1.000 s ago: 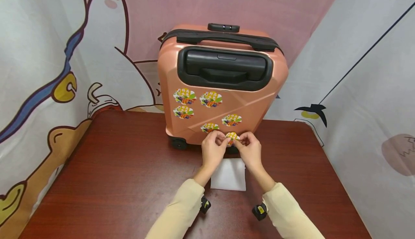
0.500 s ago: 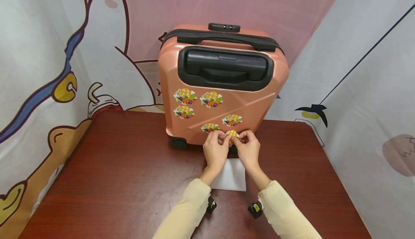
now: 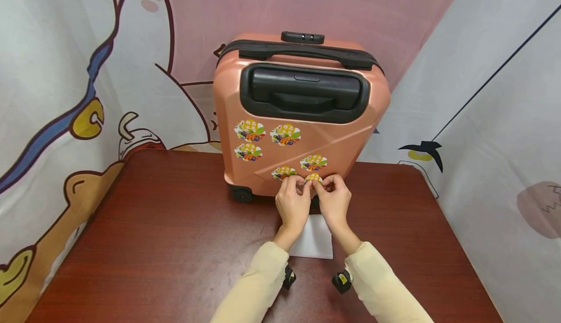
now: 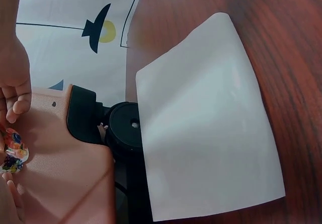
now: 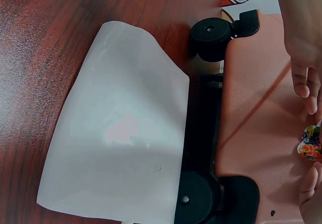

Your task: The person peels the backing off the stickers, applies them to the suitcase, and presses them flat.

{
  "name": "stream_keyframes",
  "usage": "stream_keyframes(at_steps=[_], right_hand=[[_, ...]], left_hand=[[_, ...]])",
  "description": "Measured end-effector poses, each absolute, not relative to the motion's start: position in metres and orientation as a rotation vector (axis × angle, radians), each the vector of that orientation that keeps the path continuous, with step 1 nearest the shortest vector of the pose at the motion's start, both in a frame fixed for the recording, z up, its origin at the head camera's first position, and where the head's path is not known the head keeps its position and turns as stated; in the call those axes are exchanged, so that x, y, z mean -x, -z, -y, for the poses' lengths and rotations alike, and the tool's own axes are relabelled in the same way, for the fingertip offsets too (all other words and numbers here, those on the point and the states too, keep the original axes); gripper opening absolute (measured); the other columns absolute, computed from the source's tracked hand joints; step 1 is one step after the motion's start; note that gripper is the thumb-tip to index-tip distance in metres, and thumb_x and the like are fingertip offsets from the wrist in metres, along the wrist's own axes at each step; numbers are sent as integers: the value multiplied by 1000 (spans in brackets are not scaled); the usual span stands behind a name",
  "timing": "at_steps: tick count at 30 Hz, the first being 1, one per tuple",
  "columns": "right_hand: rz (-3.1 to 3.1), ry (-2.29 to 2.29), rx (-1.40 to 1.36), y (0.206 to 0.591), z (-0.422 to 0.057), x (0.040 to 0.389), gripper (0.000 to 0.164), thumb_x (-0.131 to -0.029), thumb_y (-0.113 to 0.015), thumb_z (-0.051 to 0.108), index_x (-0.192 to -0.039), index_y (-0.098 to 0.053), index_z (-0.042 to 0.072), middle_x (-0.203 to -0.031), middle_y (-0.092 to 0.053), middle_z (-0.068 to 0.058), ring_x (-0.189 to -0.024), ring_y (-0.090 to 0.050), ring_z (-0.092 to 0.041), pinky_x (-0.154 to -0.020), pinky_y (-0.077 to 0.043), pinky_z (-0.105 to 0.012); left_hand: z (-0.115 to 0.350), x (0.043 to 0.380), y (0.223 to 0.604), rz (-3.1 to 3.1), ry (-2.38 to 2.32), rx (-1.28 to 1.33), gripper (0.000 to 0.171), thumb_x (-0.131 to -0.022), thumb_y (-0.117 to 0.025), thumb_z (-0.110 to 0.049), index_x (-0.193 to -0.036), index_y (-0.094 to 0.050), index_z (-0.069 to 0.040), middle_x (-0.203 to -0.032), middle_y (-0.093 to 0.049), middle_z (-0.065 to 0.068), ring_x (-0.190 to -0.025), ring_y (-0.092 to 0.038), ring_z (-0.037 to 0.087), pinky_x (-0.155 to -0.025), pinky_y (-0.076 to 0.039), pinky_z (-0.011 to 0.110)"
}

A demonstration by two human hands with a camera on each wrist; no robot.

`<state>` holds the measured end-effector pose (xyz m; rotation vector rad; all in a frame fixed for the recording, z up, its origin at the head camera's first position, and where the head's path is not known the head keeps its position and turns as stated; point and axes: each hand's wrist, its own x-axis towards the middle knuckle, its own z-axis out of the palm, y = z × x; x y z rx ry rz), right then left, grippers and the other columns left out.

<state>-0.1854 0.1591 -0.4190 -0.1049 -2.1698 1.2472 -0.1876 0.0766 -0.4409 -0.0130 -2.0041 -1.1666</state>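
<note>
A pink hard-shell suitcase (image 3: 337, 138) stands upright on the table, with several fruit-print stickers (image 3: 285, 134) stuck on its face. Low on that face, my left hand (image 3: 293, 206) and right hand (image 3: 335, 205) pinch one more sticker (image 3: 313, 178) from either side, thumbs toward me. In the left wrist view the sticker (image 4: 15, 151) is partly cut off at the edge, close over the shell. Part of it (image 5: 310, 142) also shows between both hands in the right wrist view. Whether it touches the shell all over cannot be seen.
A white sheet (image 3: 314, 240) lies on the brown table (image 3: 175, 235) under my forearms, in front of the suitcase wheels (image 4: 126, 126). Behind and beside the table hangs a cartoon-print cloth (image 3: 298, 1). A small black device (image 3: 342, 281) sits at each wrist.
Both hands have shifted slightly up the suitcase face with the sticker between them. My forearms have come a little closer together. The suitcase and the other stickers stay in place.
</note>
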Motion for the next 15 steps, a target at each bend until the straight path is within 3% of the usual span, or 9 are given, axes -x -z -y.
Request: stream_keyframes(at_steps=[15], right_hand=[[2158, -1205, 125, 418, -157, 187, 20, -71, -74, 0, -68, -54, 0, -59, -53, -7, -54, -45, -7, -50, -36, -17]], left_hand=[[-77, 189, 440, 2021, 1149, -10, 17, -74, -77, -13, -76, -61, -8, -69, -58, 1, -51, -54, 10, -47, -43, 26]])
